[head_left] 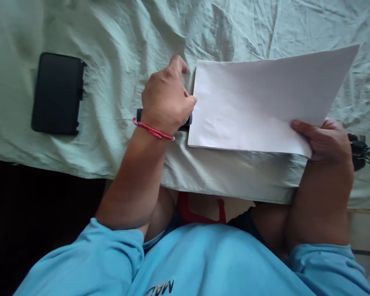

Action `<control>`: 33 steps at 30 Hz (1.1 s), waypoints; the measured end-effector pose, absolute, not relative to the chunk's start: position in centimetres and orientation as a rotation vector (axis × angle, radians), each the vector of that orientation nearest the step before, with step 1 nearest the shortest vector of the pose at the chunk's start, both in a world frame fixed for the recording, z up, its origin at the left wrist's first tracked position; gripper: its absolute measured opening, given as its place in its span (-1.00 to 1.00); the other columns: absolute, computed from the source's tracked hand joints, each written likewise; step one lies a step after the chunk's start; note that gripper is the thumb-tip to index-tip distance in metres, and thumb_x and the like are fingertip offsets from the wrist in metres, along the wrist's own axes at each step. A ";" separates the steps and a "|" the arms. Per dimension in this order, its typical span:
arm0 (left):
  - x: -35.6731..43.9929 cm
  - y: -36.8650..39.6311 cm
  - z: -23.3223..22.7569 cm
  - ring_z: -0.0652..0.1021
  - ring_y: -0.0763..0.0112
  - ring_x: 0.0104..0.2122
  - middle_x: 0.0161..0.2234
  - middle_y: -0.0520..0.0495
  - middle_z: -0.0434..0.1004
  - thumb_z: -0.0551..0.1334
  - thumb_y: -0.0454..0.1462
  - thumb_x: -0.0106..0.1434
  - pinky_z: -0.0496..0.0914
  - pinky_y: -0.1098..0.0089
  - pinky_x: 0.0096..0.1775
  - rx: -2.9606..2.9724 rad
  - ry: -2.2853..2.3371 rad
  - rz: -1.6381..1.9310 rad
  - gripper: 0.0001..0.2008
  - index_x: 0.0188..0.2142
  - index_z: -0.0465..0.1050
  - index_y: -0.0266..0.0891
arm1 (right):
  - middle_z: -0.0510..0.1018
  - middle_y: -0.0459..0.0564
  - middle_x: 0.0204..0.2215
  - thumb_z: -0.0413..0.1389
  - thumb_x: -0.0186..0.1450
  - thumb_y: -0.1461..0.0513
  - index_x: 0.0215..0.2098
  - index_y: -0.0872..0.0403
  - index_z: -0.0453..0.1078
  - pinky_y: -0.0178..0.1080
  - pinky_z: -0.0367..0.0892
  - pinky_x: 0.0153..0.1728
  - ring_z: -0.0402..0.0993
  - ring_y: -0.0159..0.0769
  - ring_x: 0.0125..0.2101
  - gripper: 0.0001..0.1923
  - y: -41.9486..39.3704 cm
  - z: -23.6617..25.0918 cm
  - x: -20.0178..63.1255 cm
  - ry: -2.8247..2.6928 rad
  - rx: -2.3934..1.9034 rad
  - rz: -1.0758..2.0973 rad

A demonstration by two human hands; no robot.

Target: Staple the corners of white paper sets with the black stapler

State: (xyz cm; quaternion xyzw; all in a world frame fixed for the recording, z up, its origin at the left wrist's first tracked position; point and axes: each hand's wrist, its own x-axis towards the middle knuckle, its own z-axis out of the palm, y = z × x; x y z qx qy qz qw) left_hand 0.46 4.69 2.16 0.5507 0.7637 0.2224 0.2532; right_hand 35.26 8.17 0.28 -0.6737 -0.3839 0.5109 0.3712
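Note:
My right hand (331,139) grips a thin stack of white paper (253,102) at its near right corner, thumb on top and fingers underneath. The stack's far right corner rises off the cloth. At the left edge of the paper is my left hand (168,98), back upward and fingers curled, its thumb tip at the edge. Beneath that hand and wrist lies a black object (186,123), mostly covered, so its kind does not show. What the curled left fingers hold, if anything, is hidden.
A wrinkled pale green cloth (120,53) covers the table. On the left lies a flat black case-like object (58,93) with a notched right side. A bunch of keys (361,151) sits beside my right wrist. The table's near edge runs just above my lap.

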 end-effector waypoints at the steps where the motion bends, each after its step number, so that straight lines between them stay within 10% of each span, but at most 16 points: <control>1: 0.5 4.7 2.3 0.63 -0.06 -0.03 -0.23 -0.10 0.71 0.35 -0.37 0.20 0.43 -0.05 0.17 1.519 2.105 0.587 -0.59 0.04 0.55 -0.07 | 0.72 0.00 -0.22 0.60 -0.28 0.19 -0.27 0.05 0.68 -0.22 0.62 -0.39 0.57 -0.32 -0.40 -0.44 8.2 0.2 35.2 -0.981 -1.726 1.303; 6: 0.7 4.6 2.5 0.66 0.08 -0.12 -0.18 -0.12 0.73 0.35 -0.36 0.25 0.49 0.11 0.01 1.612 2.131 0.461 -0.90 -0.34 0.57 -0.10 | 0.72 -0.02 -0.23 0.59 -0.24 0.19 -0.28 0.04 0.66 -0.20 0.63 -0.36 0.60 -0.28 -0.38 -0.48 8.2 0.0 35.0 -1.002 -1.696 1.280; 26: 1.6 3.8 2.4 0.55 0.08 0.10 0.05 -0.12 0.64 0.16 -0.41 0.38 0.40 0.18 0.20 1.751 2.100 0.259 -0.64 0.12 0.49 -0.13 | 0.72 0.00 -0.22 0.60 -0.26 0.16 -0.29 0.06 0.63 -0.21 0.61 -0.32 0.59 -0.28 -0.36 -0.44 8.5 -0.1 34.2 -1.018 -1.666 1.309; 33: 2.1 3.0 1.2 0.37 0.06 0.21 0.13 -0.03 0.52 0.03 -0.30 0.50 0.23 0.05 0.28 1.808 2.067 0.334 -0.74 0.00 0.45 0.00 | 0.72 0.04 -0.26 0.62 -0.34 0.12 -0.28 0.11 0.61 -0.26 0.58 -0.39 0.59 -0.28 -0.38 -0.35 8.7 -0.1 33.7 -0.992 -1.685 1.327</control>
